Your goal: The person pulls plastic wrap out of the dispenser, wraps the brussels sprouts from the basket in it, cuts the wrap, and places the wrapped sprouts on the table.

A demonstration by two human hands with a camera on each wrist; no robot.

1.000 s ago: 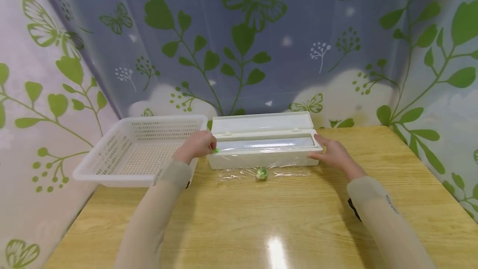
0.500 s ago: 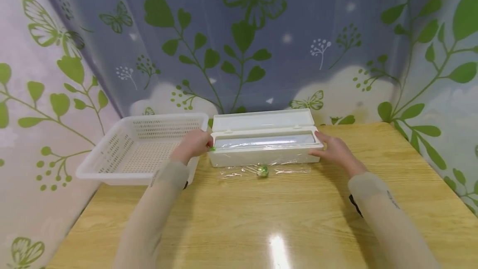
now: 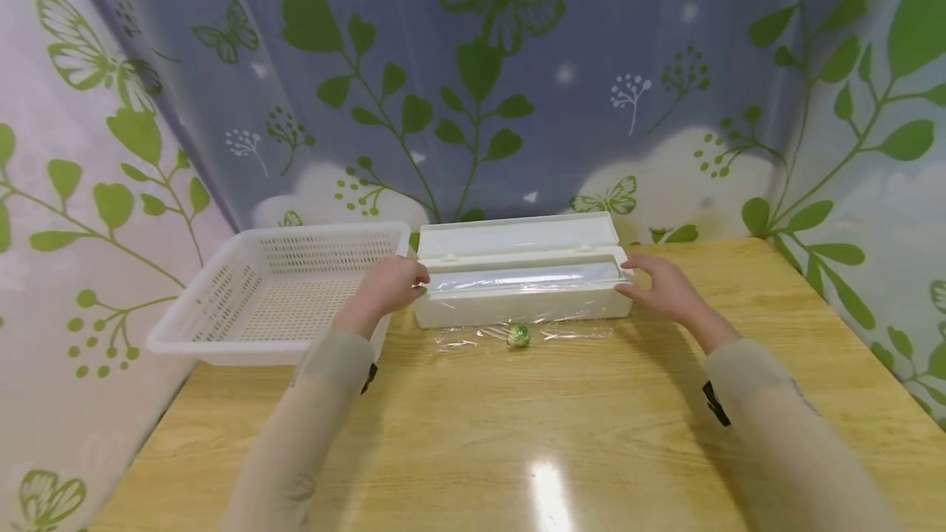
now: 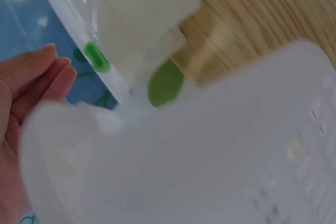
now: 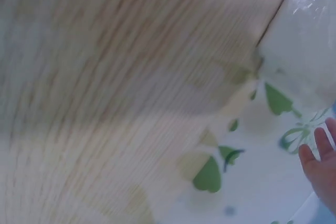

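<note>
A long white cling film dispenser stands with its lid raised and a roll of film inside. Clear film hangs over its front onto the table, with a small round green-and-white thing at the film's lower edge. My left hand is at the dispenser's left end, thumb and fingertips close together. In the left wrist view those fingers are a little apart from the green slider on the dispenser's edge. At the right end, my right hand has thumb and fingers spread, fingertips right at the corner.
A white perforated plastic basket stands on the left of the wooden table, partly under my left forearm. Behind the table hangs a curtain with green leaves and butterflies.
My left hand has come off the green slider at the left end. My right hand has loosened from the dispenser's right corner and drawn slightly right. The dispenser stays put.
</note>
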